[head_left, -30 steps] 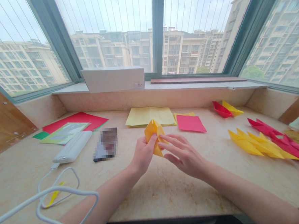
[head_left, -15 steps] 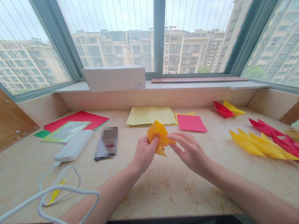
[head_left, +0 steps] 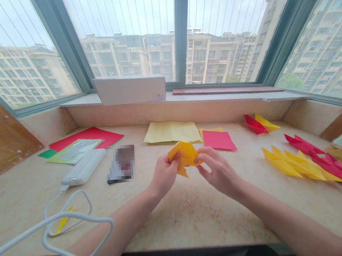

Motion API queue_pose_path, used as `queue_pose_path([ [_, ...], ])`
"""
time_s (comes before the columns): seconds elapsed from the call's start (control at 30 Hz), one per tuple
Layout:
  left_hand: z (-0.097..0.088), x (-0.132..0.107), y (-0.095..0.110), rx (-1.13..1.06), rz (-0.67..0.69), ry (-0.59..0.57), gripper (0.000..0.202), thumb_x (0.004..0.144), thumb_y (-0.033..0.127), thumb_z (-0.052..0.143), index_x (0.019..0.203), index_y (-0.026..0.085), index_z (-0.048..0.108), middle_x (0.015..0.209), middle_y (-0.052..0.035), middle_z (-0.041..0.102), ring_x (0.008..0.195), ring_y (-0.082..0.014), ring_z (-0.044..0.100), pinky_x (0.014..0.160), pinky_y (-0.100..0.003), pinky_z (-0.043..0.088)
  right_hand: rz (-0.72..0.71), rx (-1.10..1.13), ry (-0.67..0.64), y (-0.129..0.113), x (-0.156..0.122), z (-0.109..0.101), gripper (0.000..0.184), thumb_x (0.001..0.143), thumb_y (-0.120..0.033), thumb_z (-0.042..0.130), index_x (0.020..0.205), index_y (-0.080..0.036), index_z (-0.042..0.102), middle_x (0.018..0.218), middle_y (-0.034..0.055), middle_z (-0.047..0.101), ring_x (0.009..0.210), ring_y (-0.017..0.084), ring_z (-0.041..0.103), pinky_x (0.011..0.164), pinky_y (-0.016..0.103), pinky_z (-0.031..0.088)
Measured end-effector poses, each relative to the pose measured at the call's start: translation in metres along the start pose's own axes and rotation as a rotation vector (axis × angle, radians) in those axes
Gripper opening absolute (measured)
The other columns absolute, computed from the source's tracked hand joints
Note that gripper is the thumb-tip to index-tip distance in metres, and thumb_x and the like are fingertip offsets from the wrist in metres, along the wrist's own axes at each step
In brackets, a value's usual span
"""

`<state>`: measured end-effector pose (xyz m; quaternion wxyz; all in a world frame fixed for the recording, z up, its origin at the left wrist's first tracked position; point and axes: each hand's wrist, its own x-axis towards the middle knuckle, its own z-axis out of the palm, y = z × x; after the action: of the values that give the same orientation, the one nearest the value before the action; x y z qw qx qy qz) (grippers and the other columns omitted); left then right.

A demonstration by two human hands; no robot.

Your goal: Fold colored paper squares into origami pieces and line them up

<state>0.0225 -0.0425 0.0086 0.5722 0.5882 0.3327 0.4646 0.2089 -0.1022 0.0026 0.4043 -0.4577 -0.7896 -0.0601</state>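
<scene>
My left fingers (head_left: 173,162) pinch the folded yellow paper (head_left: 185,152) steady while my right fingers (head_left: 203,156) pinch its other corner. Red paper (head_left: 218,140) lies beyond my fingers on the bench (head_left: 194,219).

Just left of the grip (head_left: 186,156), a pixelated, unreadable card (head_left: 121,164) on the marble counter (head_left: 194,219); further left, a white power bank (head_left: 83,167), its white cable (head_left: 68,215) looped toward the near edge; beyond those, a loose red paper sheet (head_left: 87,135) under a pale green booklet (head_left: 74,151). Straight past the grip, a stack of pale yellow paper (head_left: 171,132), then a pinkish-red square (head_left: 219,140) lying over a yellow sheet (head_left: 210,129); well right, folded yellow and red strips (head_left: 302,162) in a loose row — red and yellow paper boats (head_left: 255,124) behind them; farther still, on the window sill, a white cardboard box (head_left: 129,90).
</scene>
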Motion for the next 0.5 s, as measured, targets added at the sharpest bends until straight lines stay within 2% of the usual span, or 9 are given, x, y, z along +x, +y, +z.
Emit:
queue_pose_path([
  [0.13,0.0009,-0.0006,0.0009,-0.039,-0.027,-0.012,0.047,0.083,0.055,0.065,0.088,0.009,0.072,0.071,-0.0076,0.071,0.056,-0.0167,0.065,0.055,-0.027,0.054,0.021,0.054,-0.047,0.0011,-0.0016,0.0029,0.025,0.094,-0.017,0.057,0.117,-0.025,0.062,0.117,0.0099,0.061,0.104,0.025,0.063,0.088,0.044,0.057],
  [0.27,0.0024,-0.0015,0.0001,-0.061,-0.029,-0.019,0.048,0.083,0.057,0.065,0.087,0.01,0.071,0.067,-0.0052,0.069,0.053,-0.0146,0.062,0.053,-0.025,0.052,0.004,0.099,-0.072,-0.0013,-0.0028,0.0039,0.031,0.098,-0.015,0.049,0.123,-0.026,0.063,0.118,0.0094,0.062,0.1,0.022,0.064,0.084,0.039,0.058],
  [0.5,0.0015,-0.001,-0.0063,-0.084,-0.007,-0.012,0.046,0.083,0.056,0.067,0.09,0.011,0.072,0.077,-0.0054,0.07,0.065,-0.0142,0.063,0.059,-0.022,0.051,-0.167,-0.191,-0.082,-0.0051,-0.0052,0.0021,0.035,0.097,-0.008,0.045,0.121,-0.022,0.066,0.126,0.0143,0.06,0.108,0.027,0.061,0.088,0.044,0.055],
])
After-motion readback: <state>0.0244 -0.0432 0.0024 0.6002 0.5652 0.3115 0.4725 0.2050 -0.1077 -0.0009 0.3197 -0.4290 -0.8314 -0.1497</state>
